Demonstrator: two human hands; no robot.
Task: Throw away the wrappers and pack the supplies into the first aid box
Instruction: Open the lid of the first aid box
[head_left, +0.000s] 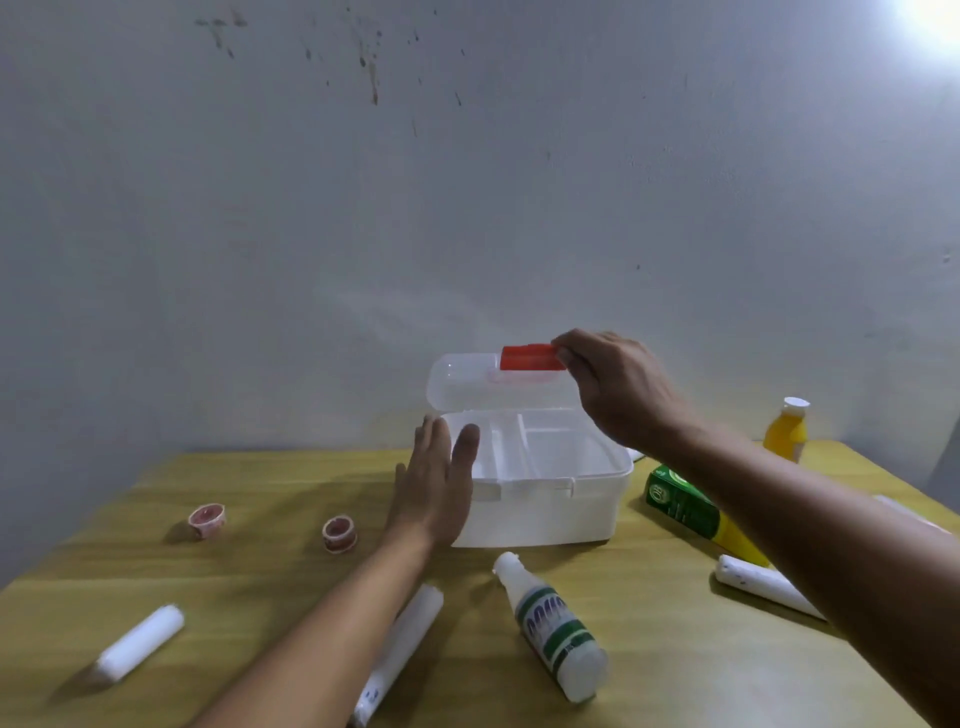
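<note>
A white first aid box (545, 512) stands open mid-table, its clear lid (467, 382) raised upright. My right hand (618, 389) pinches the red latch (530, 357) at the lid's top edge. My left hand (434, 483) lies flat, fingers apart, against the box's left side. The white inner tray (550, 447) shows empty compartments. Around the box lie two small tape rolls (207, 519) (339, 533), white gauze rolls (140, 642) (400, 649) (763, 584), a white bottle (556, 626) on its side and a green carton (691, 509).
A yellow bottle (787, 428) with a white cap stands at the back right of the wooden table (260, 587). A grey wall rises right behind the table. Something pale and flat lies near the table's right edge (904, 512).
</note>
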